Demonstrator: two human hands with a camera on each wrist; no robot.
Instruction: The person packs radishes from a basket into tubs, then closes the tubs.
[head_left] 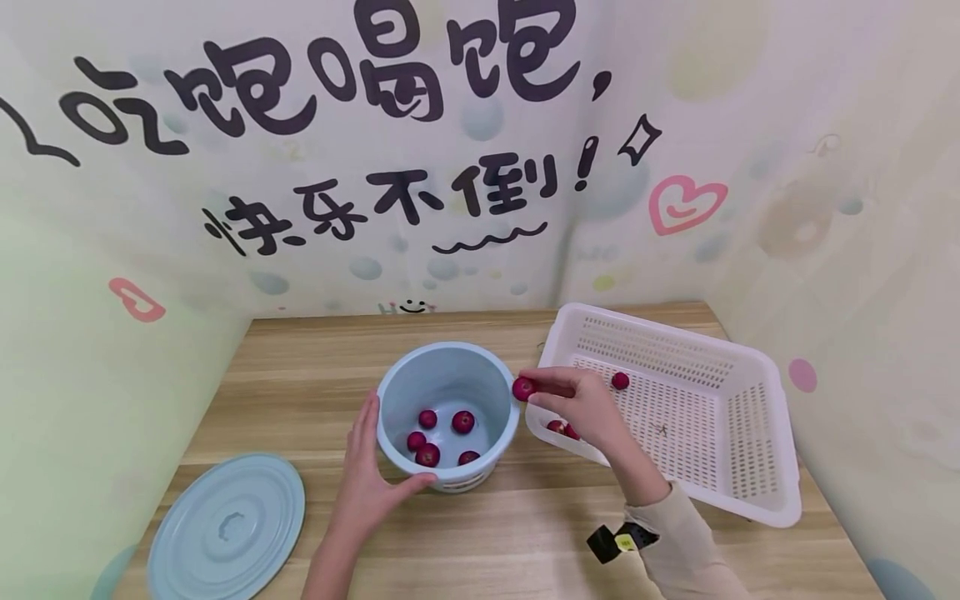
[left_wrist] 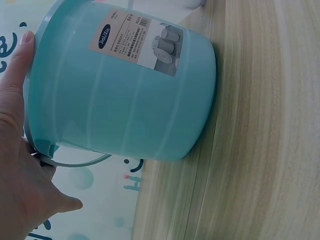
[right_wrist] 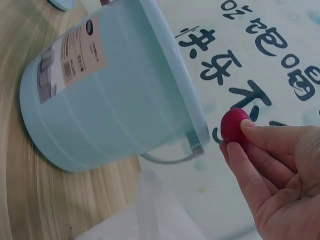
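A small round red radish [head_left: 523,388] is pinched between the thumb and fingertips of my right hand [head_left: 581,404], just outside the right rim of a light blue bucket [head_left: 442,367]. In the right wrist view the radish [right_wrist: 233,125] shows beside the bucket's rim. Several radishes [head_left: 462,422] lie on the bucket's floor. My left hand [head_left: 367,487] rests against the bucket's left side, fingers extended and thumb along the front rim. Its thumb-and-finger spread also shows in the left wrist view. The white perforated basket [head_left: 757,367] holds radishes [head_left: 620,380] near its left side.
A round light blue lid [head_left: 225,529] lies on the wooden table [head_left: 322,358] at the front left. The basket takes up the table's right side. A small brown twig-like bit [head_left: 662,430] lies in it. Printed walls stand behind and at both sides.
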